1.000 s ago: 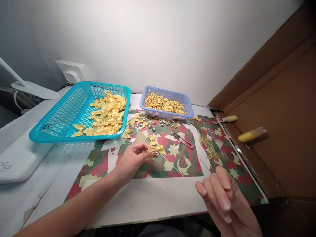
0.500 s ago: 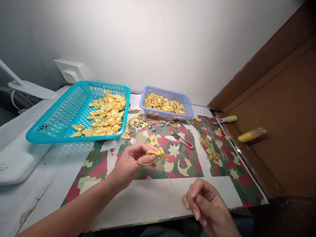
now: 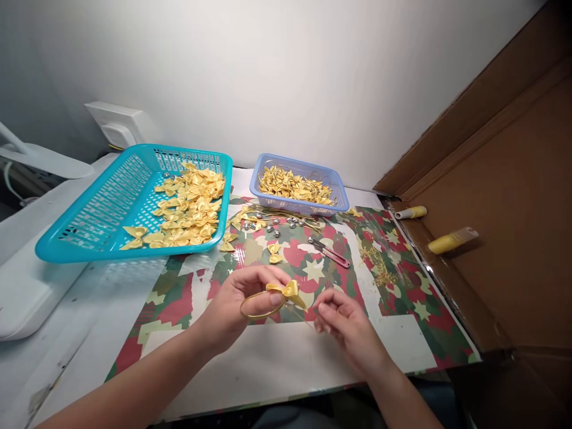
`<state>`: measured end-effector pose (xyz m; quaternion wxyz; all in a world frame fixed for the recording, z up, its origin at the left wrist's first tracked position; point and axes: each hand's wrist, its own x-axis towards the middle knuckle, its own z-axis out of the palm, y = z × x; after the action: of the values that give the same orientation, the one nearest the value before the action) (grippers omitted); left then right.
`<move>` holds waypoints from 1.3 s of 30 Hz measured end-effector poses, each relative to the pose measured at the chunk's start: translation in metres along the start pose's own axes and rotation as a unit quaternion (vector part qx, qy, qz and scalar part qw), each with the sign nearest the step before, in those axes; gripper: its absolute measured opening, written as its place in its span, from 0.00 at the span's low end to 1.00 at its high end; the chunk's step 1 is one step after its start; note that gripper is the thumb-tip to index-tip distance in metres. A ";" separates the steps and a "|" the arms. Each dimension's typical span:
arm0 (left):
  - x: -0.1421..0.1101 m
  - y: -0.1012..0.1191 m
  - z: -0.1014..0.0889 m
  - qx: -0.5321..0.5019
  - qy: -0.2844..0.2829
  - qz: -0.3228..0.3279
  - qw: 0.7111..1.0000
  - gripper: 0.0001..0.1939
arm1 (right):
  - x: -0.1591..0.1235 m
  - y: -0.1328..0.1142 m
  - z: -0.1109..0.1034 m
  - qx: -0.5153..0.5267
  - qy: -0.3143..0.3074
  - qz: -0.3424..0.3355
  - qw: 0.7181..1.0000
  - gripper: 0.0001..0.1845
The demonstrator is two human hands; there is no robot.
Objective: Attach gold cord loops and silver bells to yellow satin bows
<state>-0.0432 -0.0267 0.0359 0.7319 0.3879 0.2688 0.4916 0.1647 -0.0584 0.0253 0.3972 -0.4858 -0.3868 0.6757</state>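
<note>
My left hand (image 3: 241, 301) pinches a yellow satin bow (image 3: 292, 290) between thumb and fingers. A gold cord loop (image 3: 250, 314) hangs from the bow and curves around my thumb. From the bow a thin strand (image 3: 307, 323) runs down to my right hand (image 3: 342, 322), whose thumb and fingertips are closed on it close beside the bow. Where the strand joins the bow is too small to make out. Behind my hands another yellow bow (image 3: 274, 253) lies on the patterned sheet, near a pink-handled cutter (image 3: 330, 254).
At the left stands a turquoise basket (image 3: 100, 255) with many yellow bows. A smaller lilac basket (image 3: 292, 207) behind holds bows with gold loops. Small silver bells (image 3: 276, 233) and gold cords (image 3: 286, 213) lie between. Cord scraps (image 3: 382, 271) are right, by a cardboard wall (image 3: 500, 226).
My right hand has moved up and left, closer to the bow, so the strand between the hands is shorter. My left hand has kept its hold and the loop has tilted slightly.
</note>
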 end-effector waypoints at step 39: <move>0.001 -0.001 0.000 0.120 -0.143 -0.097 0.978 0.05 | 0.110 -0.007 0.036 -0.063 0.026 -0.094 0.993 0.11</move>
<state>-0.0426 -0.0259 0.0352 0.7551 0.5110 0.2552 0.3218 0.1077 0.0399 0.0016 0.4371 -0.4886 -0.4622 0.5971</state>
